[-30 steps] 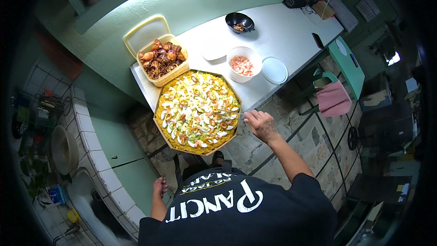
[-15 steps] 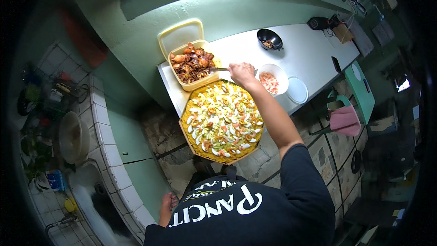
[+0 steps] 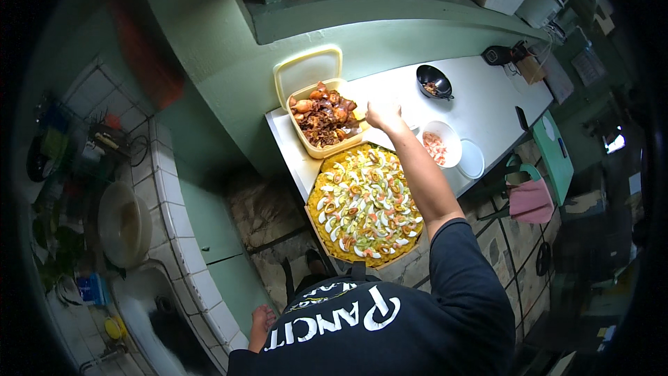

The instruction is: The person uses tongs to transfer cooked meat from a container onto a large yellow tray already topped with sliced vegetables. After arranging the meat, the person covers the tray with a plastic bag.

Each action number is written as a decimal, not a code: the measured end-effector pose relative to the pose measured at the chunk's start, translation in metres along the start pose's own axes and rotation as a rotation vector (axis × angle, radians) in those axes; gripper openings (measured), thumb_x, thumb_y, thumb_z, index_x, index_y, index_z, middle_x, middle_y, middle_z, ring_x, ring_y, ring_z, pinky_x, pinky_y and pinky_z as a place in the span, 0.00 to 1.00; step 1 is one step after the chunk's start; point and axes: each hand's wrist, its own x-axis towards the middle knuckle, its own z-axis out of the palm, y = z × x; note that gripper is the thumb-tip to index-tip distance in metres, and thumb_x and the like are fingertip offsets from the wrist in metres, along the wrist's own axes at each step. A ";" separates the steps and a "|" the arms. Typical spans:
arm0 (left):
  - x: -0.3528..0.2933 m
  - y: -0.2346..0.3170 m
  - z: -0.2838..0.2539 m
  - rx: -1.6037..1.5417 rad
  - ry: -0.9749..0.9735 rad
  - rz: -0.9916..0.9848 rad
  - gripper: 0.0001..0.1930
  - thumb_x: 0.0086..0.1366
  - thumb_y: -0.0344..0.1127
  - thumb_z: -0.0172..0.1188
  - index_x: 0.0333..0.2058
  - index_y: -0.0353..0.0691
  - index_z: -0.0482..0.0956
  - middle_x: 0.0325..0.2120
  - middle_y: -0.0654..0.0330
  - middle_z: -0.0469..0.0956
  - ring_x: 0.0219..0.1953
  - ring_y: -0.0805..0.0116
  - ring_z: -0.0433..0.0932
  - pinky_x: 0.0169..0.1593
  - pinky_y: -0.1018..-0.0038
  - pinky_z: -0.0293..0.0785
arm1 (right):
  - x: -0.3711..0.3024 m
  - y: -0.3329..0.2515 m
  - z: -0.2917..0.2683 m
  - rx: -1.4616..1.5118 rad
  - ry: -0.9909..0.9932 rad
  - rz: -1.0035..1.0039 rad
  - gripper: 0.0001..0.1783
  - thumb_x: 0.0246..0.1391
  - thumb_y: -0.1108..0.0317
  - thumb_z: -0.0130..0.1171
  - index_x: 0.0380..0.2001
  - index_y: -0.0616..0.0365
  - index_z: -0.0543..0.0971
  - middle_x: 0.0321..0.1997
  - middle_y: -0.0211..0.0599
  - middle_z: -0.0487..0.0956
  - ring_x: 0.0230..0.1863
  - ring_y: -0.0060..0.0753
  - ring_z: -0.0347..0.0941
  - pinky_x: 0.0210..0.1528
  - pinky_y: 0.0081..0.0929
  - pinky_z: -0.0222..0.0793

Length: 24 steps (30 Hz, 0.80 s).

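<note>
Yellow tub [image 3: 316, 152] lies just left of the nearer, right grip [image 3: 383, 113]. Whether that's closed, glare-washed, I cannot tell.

Right fingers [image 3: 376, 111] indistinct (glare, perhaps)

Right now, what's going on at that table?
The person's right hand is at the right side of the open yellow container of dark brown cooked food; its grip is too blurred to read. The left hand hangs low at their side. Egg-topped yellow food sits between person and container, by the white table's near edge.
</note>
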 end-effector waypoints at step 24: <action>-0.013 0.016 0.009 -0.010 0.037 0.044 0.20 0.67 0.47 0.47 0.54 0.47 0.66 0.42 0.60 0.73 0.38 0.61 0.75 0.41 0.56 0.70 | -0.034 0.041 0.025 -0.005 0.208 0.024 0.15 0.56 0.53 0.50 0.35 0.49 0.80 0.30 0.43 0.81 0.35 0.47 0.79 0.39 0.44 0.73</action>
